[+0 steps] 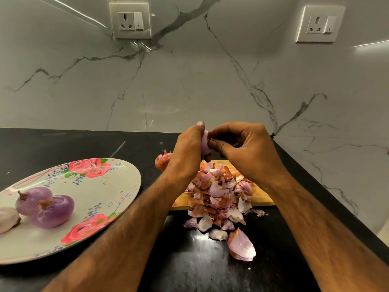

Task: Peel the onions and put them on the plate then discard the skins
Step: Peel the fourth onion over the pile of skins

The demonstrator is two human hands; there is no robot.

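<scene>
From the head camera, both forearms reach out over a black countertop (63, 144) that runs up to a marble-veined wall. The left hand (187, 150) is curled round a small pale-purple onion (204, 144) and holds it in the air above the far end of a wooden cutting board (261, 197); only a sliver of the onion shows between the two hands. The right hand (246, 148) meets it from the other side, its thumb and forefinger closed in a pinch at a brown scrap of skin on the onion's edge, the other fingers bent above. Under the hands a heap of onion skins (219, 194), pink, white and rust-coloured, covers much of the board and spills off its near edge onto the countertop, where one large curved piece of skin (242, 245) lies apart, nearest the camera. Just behind the left wrist, a pink-orange onion (162, 162) in its skin sits on the counter, partly hidden. To the left lies a flat plate (101, 186) printed with red roses; two peeled purple onions (52, 211) touch each other on its near left part, and a paler one (8, 220) is cut off by the picture's edge. Two switched wall sockets (131, 20) are set high in the wall.
</scene>
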